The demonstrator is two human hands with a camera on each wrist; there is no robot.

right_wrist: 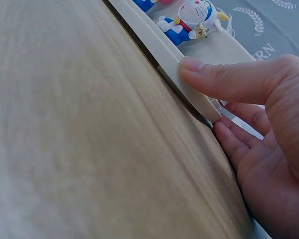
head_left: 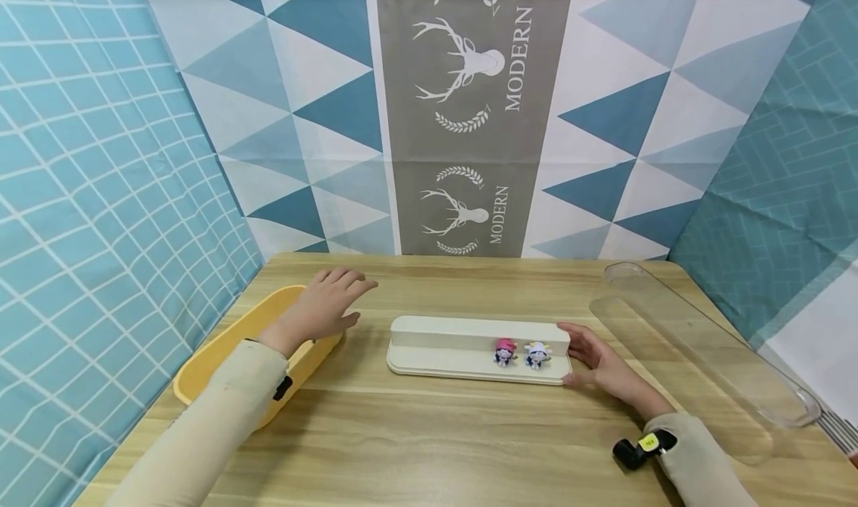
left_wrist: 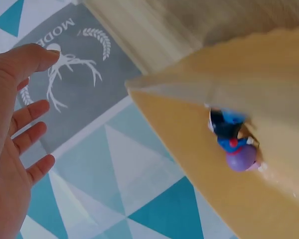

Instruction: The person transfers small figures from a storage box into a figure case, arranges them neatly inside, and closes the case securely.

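A cream two-step display stand [head_left: 442, 363] lies on the table, and two small figurines are on the right part of its lower step. One figurine [head_left: 506, 352] has a pink top, the other figurine [head_left: 537, 356] a white one with yellow horns. My right hand [head_left: 601, 365] grips the stand's right end; in the right wrist view its thumb [right_wrist: 224, 82] lies on the edge, fingers bent at the end. Over the far end of a yellow basket [head_left: 221, 351] hovers my left hand [head_left: 318, 310], fingers apart and holding nothing. A purple-and-blue figurine [left_wrist: 233, 139] lies inside the basket.
A long clear plastic cover [head_left: 697, 343] lies along the table's right side. Patterned cloth [head_left: 322, 120] hangs behind the table, with a blue tiled-pattern sheet [head_left: 87, 194] on the left. Part of a striped object [head_left: 838, 429] shows at the right edge.
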